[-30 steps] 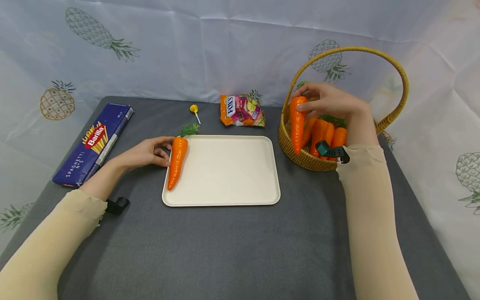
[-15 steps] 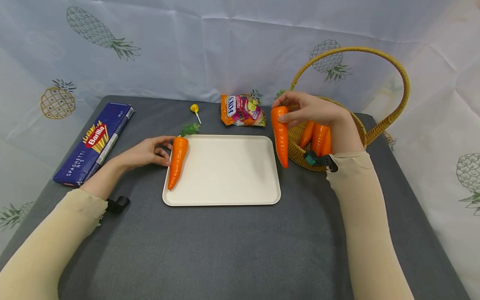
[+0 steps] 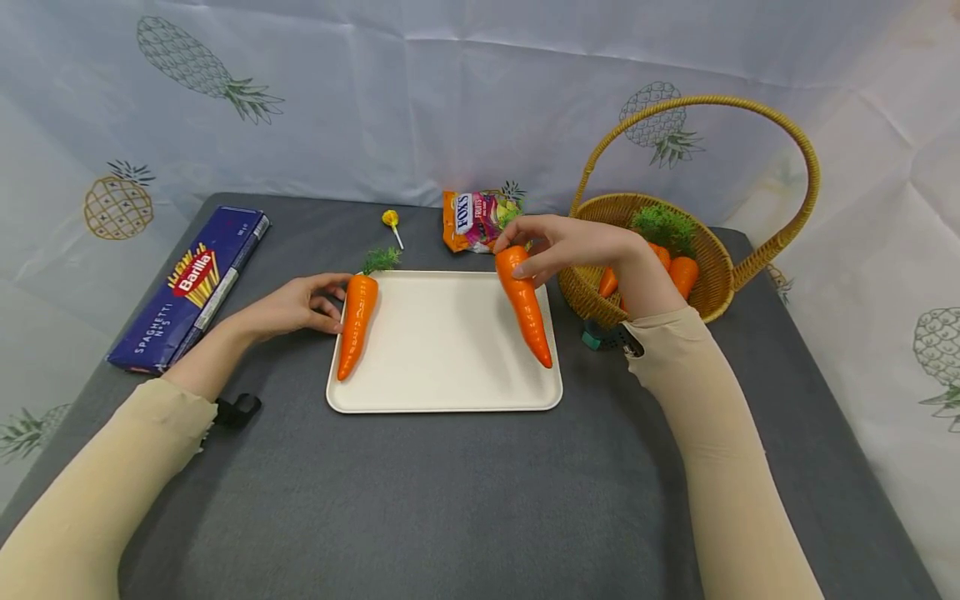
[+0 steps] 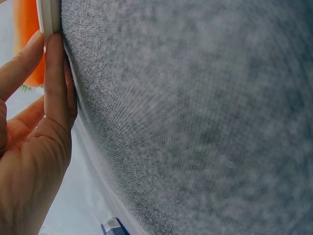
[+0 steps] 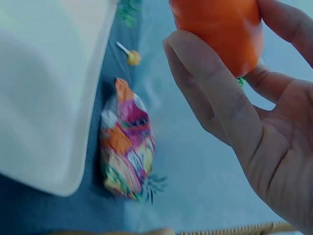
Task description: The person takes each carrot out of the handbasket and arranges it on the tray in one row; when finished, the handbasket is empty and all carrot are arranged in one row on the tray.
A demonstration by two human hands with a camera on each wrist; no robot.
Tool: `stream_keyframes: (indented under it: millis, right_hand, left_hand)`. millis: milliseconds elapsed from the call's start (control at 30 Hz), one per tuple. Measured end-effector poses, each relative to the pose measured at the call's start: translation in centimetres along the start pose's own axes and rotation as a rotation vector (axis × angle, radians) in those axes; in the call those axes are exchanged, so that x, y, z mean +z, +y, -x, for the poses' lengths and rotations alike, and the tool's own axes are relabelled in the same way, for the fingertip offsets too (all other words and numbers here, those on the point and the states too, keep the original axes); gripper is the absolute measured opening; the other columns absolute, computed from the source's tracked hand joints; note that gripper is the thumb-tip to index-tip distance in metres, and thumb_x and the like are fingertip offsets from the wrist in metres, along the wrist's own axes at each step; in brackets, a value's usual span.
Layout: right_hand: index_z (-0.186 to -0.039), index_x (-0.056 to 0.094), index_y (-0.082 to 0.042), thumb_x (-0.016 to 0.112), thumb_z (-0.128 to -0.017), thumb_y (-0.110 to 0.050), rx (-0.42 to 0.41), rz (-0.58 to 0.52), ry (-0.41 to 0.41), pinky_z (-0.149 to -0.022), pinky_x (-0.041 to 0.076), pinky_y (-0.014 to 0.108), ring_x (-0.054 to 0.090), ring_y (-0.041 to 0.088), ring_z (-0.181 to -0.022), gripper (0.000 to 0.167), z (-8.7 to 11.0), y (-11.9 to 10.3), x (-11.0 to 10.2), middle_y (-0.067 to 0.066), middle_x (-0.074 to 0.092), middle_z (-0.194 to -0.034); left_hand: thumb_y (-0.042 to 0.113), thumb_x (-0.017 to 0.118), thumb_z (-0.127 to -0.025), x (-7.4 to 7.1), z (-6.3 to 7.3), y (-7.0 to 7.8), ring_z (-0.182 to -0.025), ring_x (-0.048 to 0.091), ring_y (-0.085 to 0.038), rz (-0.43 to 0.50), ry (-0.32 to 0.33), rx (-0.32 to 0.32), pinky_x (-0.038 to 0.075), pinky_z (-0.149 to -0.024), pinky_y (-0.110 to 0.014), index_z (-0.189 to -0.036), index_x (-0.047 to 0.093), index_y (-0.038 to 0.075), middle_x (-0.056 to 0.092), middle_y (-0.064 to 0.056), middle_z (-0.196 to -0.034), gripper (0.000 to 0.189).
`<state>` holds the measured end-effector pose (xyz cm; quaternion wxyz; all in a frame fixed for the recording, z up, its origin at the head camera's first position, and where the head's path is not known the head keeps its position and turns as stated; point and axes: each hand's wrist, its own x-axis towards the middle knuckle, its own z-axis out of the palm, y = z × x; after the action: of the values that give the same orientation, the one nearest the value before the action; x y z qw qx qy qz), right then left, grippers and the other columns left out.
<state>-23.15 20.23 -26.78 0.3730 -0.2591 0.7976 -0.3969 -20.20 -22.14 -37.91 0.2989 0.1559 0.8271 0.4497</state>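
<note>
My right hand (image 3: 566,250) grips an orange carrot (image 3: 525,308) by its thick top end, tip slanting down, over the right part of the cream tray (image 3: 450,342). In the right wrist view, thumb and fingers close around that carrot (image 5: 220,29). Another carrot (image 3: 358,325) with green leaves lies along the tray's left side. There my left hand (image 3: 296,308) pinches the rim; the left wrist view has the thumb and a finger on either side of the tray edge (image 4: 46,19). Several more carrots (image 3: 682,271) lie in the wicker basket (image 3: 716,292), partly hidden by my right arm.
A blue spaghetti box (image 3: 187,287) lies on the grey table at left, near my left forearm. Behind the tray are a yellow lollipop (image 3: 391,219) and a candy bag (image 3: 461,221), partly covered by my right hand. The basket's tall handle (image 3: 806,167) arches up at right.
My right hand has lifted the carrot out of the basket and carried it left, over the tray's right part. My left hand has stayed at the tray's left edge.
</note>
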Motion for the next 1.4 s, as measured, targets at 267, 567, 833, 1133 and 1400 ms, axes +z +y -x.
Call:
stream_keyframes:
  millis: [267, 567, 833, 1133, 1400]
  right_hand:
    - [-0.133, 0.047, -0.011, 0.063, -0.096, -0.019, -0.006, 0.015, -0.128, -0.094, 0.056, 0.042, 0.061, 0.027, -0.112, 0.041, -1.3, -1.0, 1.6, 0.011, 0.055, -0.120]
    - [-0.133, 0.048, -0.010, 0.062, -0.096, -0.018, -0.018, 0.012, -0.152, -0.093, 0.057, 0.041, 0.062, 0.028, -0.111, 0.041, -1.8, -1.5, 2.3, 0.012, 0.055, -0.120]
    - [-0.132, 0.047, -0.010, 0.062, -0.096, -0.019, -0.038, 0.014, -0.155, -0.092, 0.058, 0.041, 0.063, 0.027, -0.112, 0.040, -3.0, -1.6, 3.1, 0.011, 0.053, -0.124]
    - [-0.131, 0.049, -0.010, 0.064, -0.095, -0.018, -0.056, -0.039, -0.118, -0.091, 0.058, 0.042, 0.061, 0.028, -0.112, 0.040, -5.0, -1.6, 4.6, 0.011, 0.052, -0.128]
    - [-0.131, 0.048, -0.009, 0.064, -0.095, -0.018, -0.067, -0.098, -0.075, -0.095, 0.055, 0.050, 0.061, 0.028, -0.111, 0.040, -7.1, -1.7, 5.8, 0.011, 0.052, -0.128]
  left_hand:
    - [0.005, 0.069, -0.090, 0.0, 0.2, -0.1, -0.089, 0.061, -0.003, 0.003, 0.002, 0.002, 0.054, -0.077, -0.019, -0.157, 0.018, 0.004, 0.041, -0.021, -0.136, 0.085]
    - [0.004, 0.069, -0.089, 0.0, 0.2, 0.0, -0.089, 0.061, -0.003, 0.008, 0.002, 0.009, 0.054, -0.077, -0.019, -0.157, 0.018, 0.003, 0.041, -0.021, -0.136, 0.085]
    - [0.004, 0.069, -0.089, 0.0, 0.1, 0.0, -0.089, 0.061, -0.003, 0.006, 0.001, 0.007, 0.054, -0.077, -0.019, -0.157, 0.017, 0.003, 0.041, -0.021, -0.136, 0.086]
    - [0.002, 0.069, -0.089, 0.0, 0.1, 0.0, -0.088, 0.061, -0.003, 0.005, 0.002, 0.006, 0.054, -0.077, -0.020, -0.157, 0.017, 0.003, 0.041, -0.022, -0.136, 0.086]
    - [0.004, 0.069, -0.089, 0.0, 0.0, 0.0, -0.089, 0.061, -0.004, 0.003, 0.001, 0.000, 0.054, -0.077, -0.020, -0.158, 0.017, 0.004, 0.040, -0.021, -0.137, 0.086]
